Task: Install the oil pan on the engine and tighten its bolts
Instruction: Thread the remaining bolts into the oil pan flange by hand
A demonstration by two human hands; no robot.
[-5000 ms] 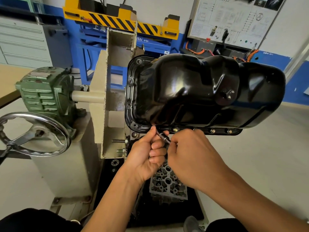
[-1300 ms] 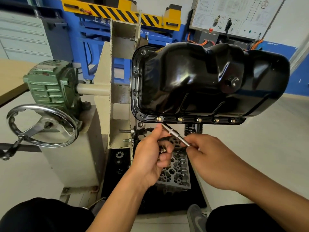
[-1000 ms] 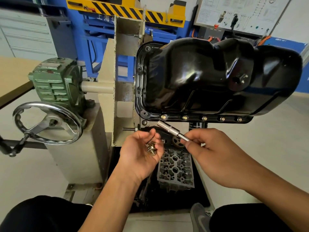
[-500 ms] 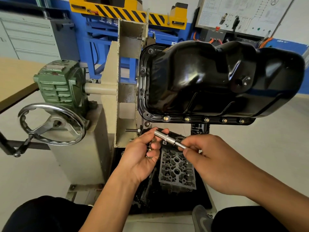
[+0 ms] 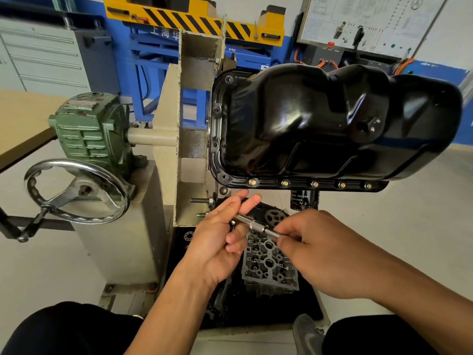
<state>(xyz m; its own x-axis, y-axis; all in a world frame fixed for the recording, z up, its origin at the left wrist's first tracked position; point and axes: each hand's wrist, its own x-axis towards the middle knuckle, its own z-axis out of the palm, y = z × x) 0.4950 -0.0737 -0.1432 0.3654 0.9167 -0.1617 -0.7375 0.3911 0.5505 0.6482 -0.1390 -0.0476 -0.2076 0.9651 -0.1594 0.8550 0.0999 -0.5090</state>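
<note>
The black oil pan (image 5: 332, 119) sits on the engine held in the stand, its lower flange facing me with several brass-coloured bolts (image 5: 284, 183) in a row. Below the flange, my right hand (image 5: 322, 252) pinches the thin shaft of a chrome socket driver (image 5: 252, 224). Its socket end points left into my left hand (image 5: 217, 242). My left hand holds a small bolt (image 5: 232, 223) at the socket's mouth, index and middle fingers stretched behind the tool, lower fingers curled. Both hands are apart from the pan.
A beige engine stand frame (image 5: 194, 119) stands left of the pan, with a green gearbox (image 5: 89, 131) and a chrome handwheel (image 5: 74, 190). A black oil filter (image 5: 304, 199) hangs under the flange. A grey cylinder head (image 5: 268, 267) lies on the black tray below my hands.
Five seconds ago the driver was up at the leftmost flange bolt. Both hands have since dropped below the pan, and the socket end has swung into my left hand holding the bolts.
</note>
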